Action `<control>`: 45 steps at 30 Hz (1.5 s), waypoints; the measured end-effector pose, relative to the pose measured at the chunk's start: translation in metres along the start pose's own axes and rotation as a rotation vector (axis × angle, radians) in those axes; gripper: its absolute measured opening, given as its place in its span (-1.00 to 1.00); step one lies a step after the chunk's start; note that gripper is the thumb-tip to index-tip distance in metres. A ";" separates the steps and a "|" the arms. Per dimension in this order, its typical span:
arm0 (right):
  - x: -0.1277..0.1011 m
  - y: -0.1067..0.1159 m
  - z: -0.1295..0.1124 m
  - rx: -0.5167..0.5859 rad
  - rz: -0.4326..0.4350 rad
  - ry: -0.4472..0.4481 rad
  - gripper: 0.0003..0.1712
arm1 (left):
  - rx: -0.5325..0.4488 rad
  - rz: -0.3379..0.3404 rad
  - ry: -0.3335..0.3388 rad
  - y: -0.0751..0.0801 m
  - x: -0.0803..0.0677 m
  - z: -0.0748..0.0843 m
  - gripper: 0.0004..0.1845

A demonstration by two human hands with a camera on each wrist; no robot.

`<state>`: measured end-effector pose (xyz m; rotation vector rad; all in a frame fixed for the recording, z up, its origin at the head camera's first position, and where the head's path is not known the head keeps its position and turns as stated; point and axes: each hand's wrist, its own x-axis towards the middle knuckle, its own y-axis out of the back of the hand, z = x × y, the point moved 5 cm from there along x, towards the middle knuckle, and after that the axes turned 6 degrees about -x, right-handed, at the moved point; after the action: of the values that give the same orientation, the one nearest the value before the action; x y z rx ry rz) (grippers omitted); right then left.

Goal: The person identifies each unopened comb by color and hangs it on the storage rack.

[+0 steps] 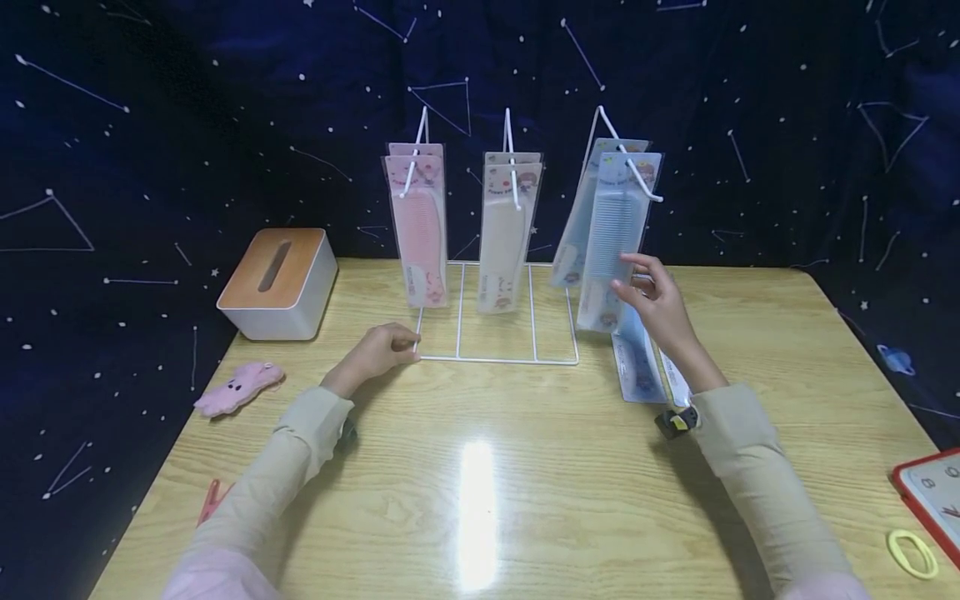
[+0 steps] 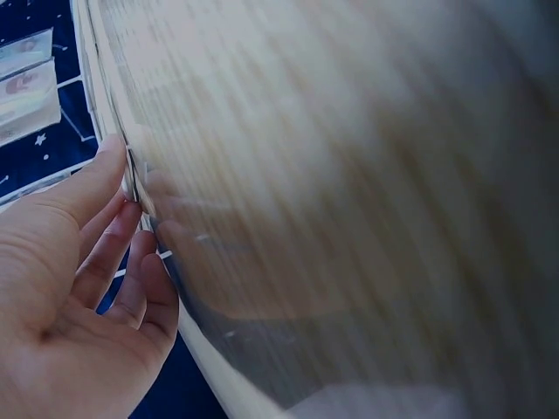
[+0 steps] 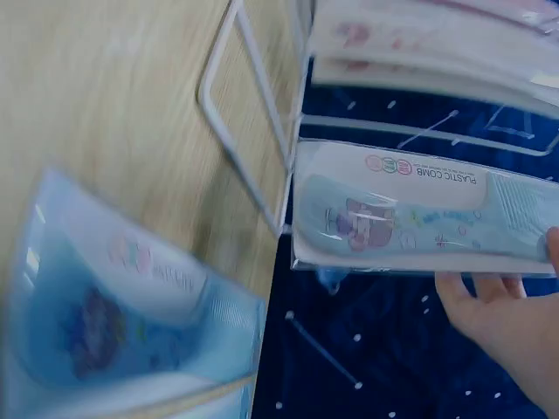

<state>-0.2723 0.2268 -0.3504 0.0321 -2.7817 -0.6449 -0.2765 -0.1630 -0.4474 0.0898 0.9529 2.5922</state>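
Note:
My left hand (image 1: 375,350) pinches the front left corner of a white wire rack's base (image 1: 497,361), with thumb and fingers at the wire in the left wrist view. With my right hand (image 1: 663,317) I hold the right edge of the front blue packaged comb (image 1: 613,225), fingertips at its lower half. That comb hangs from the right hook (image 1: 641,179), in front of another blue packaged comb (image 1: 572,242). Pink packaged combs (image 1: 420,242) hang on the left hook, and whitish packaged combs (image 1: 501,242) on the middle one.
More blue packaged combs (image 1: 637,367) lie on the table beneath my right hand. A tissue box (image 1: 300,308) with wooden lid and a pink plush toy (image 1: 238,389) are at left, a red clip (image 1: 212,500) nearer. A yellow ring (image 1: 930,567) and red-edged board (image 1: 933,492) lie right.

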 end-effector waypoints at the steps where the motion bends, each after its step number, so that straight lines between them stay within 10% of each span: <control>1: 0.005 0.000 0.002 -0.027 -0.006 -0.009 -0.46 | 0.000 0.001 -0.002 0.000 0.000 0.000 -0.58; 10: 0.024 -0.002 0.020 -0.108 -0.033 -0.064 -0.36 | 0.005 -0.001 -0.019 -0.002 0.000 0.000 -0.59; 23: -0.005 0.036 0.068 -0.261 0.030 -0.201 -0.32 | -0.003 -0.005 0.004 -0.001 0.004 -0.003 -0.57; 36: -0.023 0.050 0.116 -0.593 -0.282 -0.374 -0.19 | 0.010 -0.004 0.001 -0.001 0.003 -0.003 -0.57; 45: -0.025 0.053 0.134 -0.682 -0.280 -0.476 -0.14 | 0.001 -0.012 0.010 -0.001 0.003 -0.003 -0.56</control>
<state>-0.2837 0.3338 -0.4496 0.1434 -2.8285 -1.8475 -0.2797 -0.1629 -0.4503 0.0709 0.9556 2.5835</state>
